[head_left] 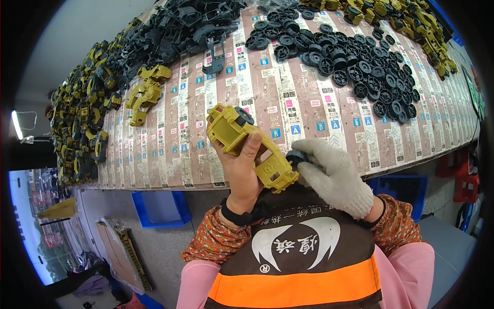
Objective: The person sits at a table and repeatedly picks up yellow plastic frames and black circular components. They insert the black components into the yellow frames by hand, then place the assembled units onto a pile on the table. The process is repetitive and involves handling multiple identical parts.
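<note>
My bare left hand (242, 170) is closed round a yellow plastic toy vehicle body (272, 167), held tilted above the table's near edge. One black wheel (244, 116) sits at the far end of the body. My right hand (334, 175), in a pale knitted glove, pinches another black wheel (296, 157) against the side of the body's near end. Its fingertips are partly hidden behind the wheel, and I cannot tell whether the wheel is seated. Beyond my hands, a spread of loose black toy wheels (360, 67) lies on the table.
Dark grey plastic parts (175, 31) are heaped at the back left, beside yellow-and-black toy vehicles (82, 118). Two loose yellow bodies (146, 92) lie nearer. More yellow pieces (432, 41) line the far right. Blue bins (162, 208) and a red stool (460, 175) stand below the table (170, 159).
</note>
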Demonstrator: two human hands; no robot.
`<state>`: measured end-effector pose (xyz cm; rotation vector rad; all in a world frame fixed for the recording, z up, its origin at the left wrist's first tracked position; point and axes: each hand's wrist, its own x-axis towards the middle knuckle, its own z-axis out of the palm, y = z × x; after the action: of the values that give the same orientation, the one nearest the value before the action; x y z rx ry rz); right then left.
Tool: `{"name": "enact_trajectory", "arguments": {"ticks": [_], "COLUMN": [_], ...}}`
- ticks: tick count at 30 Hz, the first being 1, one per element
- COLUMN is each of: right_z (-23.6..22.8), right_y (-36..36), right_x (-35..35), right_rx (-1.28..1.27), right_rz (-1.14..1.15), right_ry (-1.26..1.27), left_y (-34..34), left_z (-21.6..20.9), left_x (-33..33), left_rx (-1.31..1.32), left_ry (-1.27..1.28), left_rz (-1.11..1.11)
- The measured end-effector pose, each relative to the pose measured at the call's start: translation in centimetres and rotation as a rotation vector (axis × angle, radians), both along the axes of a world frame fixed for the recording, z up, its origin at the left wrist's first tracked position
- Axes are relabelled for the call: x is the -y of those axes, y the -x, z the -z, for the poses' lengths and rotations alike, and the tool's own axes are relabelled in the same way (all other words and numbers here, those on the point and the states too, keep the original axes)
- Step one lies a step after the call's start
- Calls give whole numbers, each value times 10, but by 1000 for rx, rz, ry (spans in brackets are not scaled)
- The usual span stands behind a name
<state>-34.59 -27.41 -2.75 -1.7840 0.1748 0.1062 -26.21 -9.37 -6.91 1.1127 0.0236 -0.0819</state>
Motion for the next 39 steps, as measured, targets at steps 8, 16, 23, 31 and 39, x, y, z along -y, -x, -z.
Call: {"name": "enact_trajectory", "arguments": {"ticks": [8, 16, 23, 31, 39], "right_z": [6, -6, -5, -34, -31], "right_y": [2, 12, 15, -16, -25], "right_x": [0, -3, -9, 32, 55], "right_rx": [221, 210, 19, -14, 247], "right_rz": [-64, -92, -114, -73, -383], "right_ry": [123, 213, 86, 344, 291], "left_y": [5, 4, 11, -7, -30], "left_z": [-3, -1, 7, -13, -43], "left_x": [0, 10, 16, 14, -5], "left_rx": [-23, 265, 502, 330, -113], "left_ry": [3, -85, -112, -337, -366], "left_rz": [49, 29, 81, 513, 1036]}}
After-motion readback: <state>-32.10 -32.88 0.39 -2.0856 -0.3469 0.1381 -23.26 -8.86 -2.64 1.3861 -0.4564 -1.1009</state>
